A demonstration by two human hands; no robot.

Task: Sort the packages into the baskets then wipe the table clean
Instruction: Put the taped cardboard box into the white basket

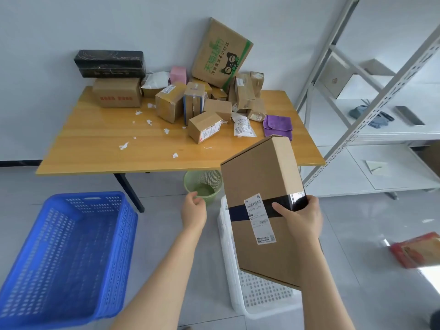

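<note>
My right hand [301, 216] grips a large brown cardboard box [259, 182] with a black tape band and a white label, held tilted above the white basket [259, 296] on the floor. To its left my left hand [193, 210] hangs in the air with loosely curled fingers, holding nothing. An empty blue basket [66, 253] stands on the floor at the left. On the wooden table [107, 144] lie several cardboard packages [204, 127], a black box [109, 63], a big printed box [221, 53] leaning on the wall, and a folded purple cloth [277, 125].
White paper scraps [123, 146] litter the table top. A green waste bin [202, 186] stands under the table's front edge. A white metal shelf rack [371, 110] fills the right side. A red-and-brown package [416, 253] lies on the floor at the right.
</note>
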